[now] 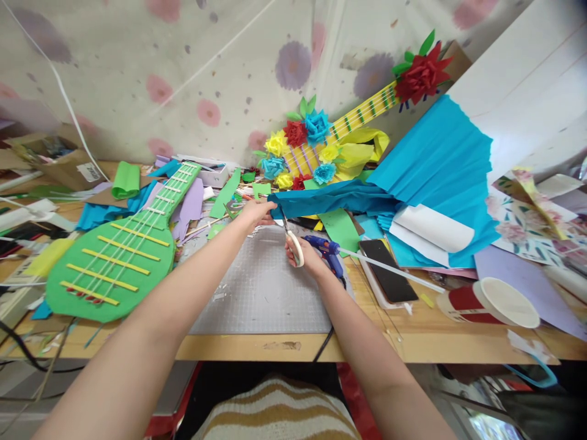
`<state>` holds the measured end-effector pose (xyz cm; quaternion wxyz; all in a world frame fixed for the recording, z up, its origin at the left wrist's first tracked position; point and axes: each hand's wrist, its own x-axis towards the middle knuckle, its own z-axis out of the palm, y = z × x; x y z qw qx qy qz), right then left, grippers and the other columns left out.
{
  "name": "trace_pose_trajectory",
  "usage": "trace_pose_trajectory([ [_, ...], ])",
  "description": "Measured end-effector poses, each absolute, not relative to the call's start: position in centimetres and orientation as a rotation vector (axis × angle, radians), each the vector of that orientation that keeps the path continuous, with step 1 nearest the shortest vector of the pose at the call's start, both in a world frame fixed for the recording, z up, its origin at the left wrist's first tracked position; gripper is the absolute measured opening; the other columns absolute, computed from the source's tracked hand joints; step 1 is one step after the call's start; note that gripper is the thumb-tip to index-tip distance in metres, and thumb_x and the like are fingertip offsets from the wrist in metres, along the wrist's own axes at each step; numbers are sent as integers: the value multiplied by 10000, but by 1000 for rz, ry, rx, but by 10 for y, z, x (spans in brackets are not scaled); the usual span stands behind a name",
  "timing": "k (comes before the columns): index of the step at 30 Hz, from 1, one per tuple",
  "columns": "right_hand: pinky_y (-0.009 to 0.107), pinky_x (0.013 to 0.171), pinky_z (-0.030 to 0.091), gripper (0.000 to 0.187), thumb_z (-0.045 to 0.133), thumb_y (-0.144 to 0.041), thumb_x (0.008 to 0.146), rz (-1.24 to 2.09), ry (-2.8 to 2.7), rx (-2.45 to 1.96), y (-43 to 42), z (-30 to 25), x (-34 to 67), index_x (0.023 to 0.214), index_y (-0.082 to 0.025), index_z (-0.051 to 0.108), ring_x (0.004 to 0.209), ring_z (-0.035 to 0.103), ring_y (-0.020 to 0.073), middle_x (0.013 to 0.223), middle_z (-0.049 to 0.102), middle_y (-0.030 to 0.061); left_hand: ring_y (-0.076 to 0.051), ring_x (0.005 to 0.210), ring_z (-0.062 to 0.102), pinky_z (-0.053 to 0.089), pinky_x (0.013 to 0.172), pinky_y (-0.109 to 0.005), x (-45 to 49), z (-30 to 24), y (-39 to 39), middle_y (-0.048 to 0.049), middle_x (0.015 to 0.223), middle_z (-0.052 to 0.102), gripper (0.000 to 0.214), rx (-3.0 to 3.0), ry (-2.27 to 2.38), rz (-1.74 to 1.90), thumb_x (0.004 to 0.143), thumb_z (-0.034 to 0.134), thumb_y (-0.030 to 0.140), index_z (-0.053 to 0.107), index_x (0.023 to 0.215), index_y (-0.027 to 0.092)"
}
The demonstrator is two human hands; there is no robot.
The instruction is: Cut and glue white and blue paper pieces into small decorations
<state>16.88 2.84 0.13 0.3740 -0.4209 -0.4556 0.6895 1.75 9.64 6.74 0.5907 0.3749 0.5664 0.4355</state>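
Note:
My left hand [260,214] pinches the left end of a long folded strip of blue crepe paper [330,198]. In my right hand [306,255] is a pair of scissors [295,245] with pale handles, its blades pointing up at the strip near my left fingers. Whether the blades have cut into the paper I cannot make out. The strip runs right to a large spread sheet of blue crepe paper [435,153]. Below both hands lies a grey cutting mat [266,287]. A blue glue gun [323,245] rests just right of my right hand.
A green paper lute [114,263] lies at left. Behind stands a yellow paper guitar [362,119] with paper flowers. A phone [389,272], a white paper roll [433,227] and a paper cup [488,302] are at right. Paper scraps [224,195] litter the back.

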Motion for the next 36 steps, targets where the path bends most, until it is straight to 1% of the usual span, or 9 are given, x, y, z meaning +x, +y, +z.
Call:
trace_pose_trajectory([
  [2, 178, 331, 277, 460, 638, -590, 616, 1760, -1187, -1077, 29, -1, 170, 694, -192, 422, 365, 331, 40, 464, 344, -92, -144, 513, 576, 532, 608, -353, 18, 66, 98, -14, 549, 573, 153, 901, 1346, 1019, 592, 686, 154, 537, 623, 140],
  [5, 177, 341, 285, 461, 610, -607, 638, 1765, -1222, -1060, 28, 0, 172, 708, -195, 415, 363, 341, 41, 472, 364, -90, -130, 510, 570, 532, 605, -336, 19, 61, 99, -3, 550, 571, 88, 971, 1368, 1051, 621, 663, 130, 576, 632, 134],
  [8, 177, 372, 304, 458, 545, -631, 683, 1827, -1238, -1024, 29, 3, 174, 749, -194, 427, 382, 382, 46, 500, 413, -78, -116, 488, 551, 532, 588, -329, 19, 59, 100, 5, 540, 562, 58, 1040, 1383, 1062, 641, 643, 112, 586, 639, 126],
  [10, 176, 389, 304, 463, 524, -640, 694, 1856, -1243, -1003, 32, 5, 174, 763, -191, 436, 398, 396, 48, 509, 429, -73, -109, 473, 538, 531, 569, -319, 18, 60, 98, 8, 525, 547, 64, 1073, 1399, 1052, 647, 638, 108, 580, 624, 120],
  [14, 177, 395, 278, 465, 529, -641, 687, 1860, -1261, -1005, 38, 7, 172, 755, -191, 432, 397, 367, 47, 488, 414, -78, -99, 478, 537, 530, 557, -295, 16, 66, 96, 8, 521, 539, 105, 1061, 1377, 1036, 663, 630, 99, 557, 591, 117],
  [19, 176, 409, 287, 460, 529, -635, 692, 1867, -1259, -1002, 40, 9, 171, 760, -190, 432, 418, 377, 47, 506, 421, -73, -98, 482, 541, 539, 607, -321, 15, 73, 97, -4, 547, 567, 97, 1043, 1381, 980, 643, 665, 98, 577, 605, 116],
  [22, 177, 387, 269, 441, 538, -615, 697, 1855, -1251, -993, 41, 10, 170, 748, -192, 428, 404, 362, 46, 496, 411, -73, -100, 473, 539, 538, 608, -321, 14, 75, 98, -4, 530, 561, 85, 1059, 1402, 956, 651, 652, 88, 583, 608, 113],
  [28, 179, 322, 251, 393, 619, -537, 659, 1781, -1207, -986, 42, 8, 165, 690, -188, 441, 358, 331, 41, 468, 381, -78, -114, 462, 551, 533, 583, -303, 11, 78, 98, -1, 487, 549, 117, 1026, 1456, 918, 671, 620, 73, 560, 581, 120],
  [36, 165, 293, 273, 433, 675, -543, 579, 1760, -1130, -1048, 44, 2, 160, 669, -192, 437, 344, 338, 33, 472, 369, -92, -101, 447, 531, 522, 544, -280, 8, 78, 101, 6, 495, 549, 116, 1010, 1414, 904, 663, 625, 84, 559, 577, 125],
])
